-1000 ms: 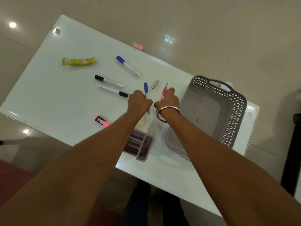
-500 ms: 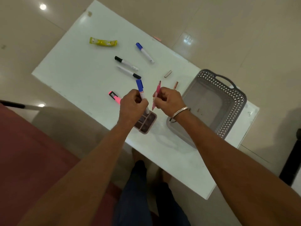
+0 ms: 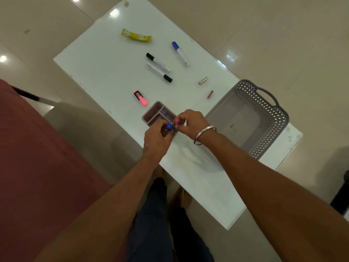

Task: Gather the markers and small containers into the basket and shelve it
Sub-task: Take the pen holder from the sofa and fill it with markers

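Observation:
My left hand (image 3: 157,136) grips a blue-capped marker (image 3: 169,126), held on end toward me. My right hand (image 3: 192,122), with a metal bangle, holds a pink pen (image 3: 177,121) beside it. Both hands hover over a small mauve divided container (image 3: 154,112) on the white table (image 3: 105,72). The grey perforated basket (image 3: 264,118) stands just right of my hands. On the table lie another blue-capped marker (image 3: 180,53), two black-capped markers (image 3: 157,62) (image 3: 160,73), a pink highlighter (image 3: 140,98), a silver tube (image 3: 203,80) and a small copper tube (image 3: 210,94).
A yellow wrapper (image 3: 136,35) lies at the table's far end. A dark red surface (image 3: 37,157) fills the left. My legs and feet stand on the tiled floor at the table's near edge. A dark object (image 3: 342,195) is at the right border.
Both hands lifted their pens off the table and pulled back toward me, ending over the mauve container. The view swung, so the table sits more diagonally.

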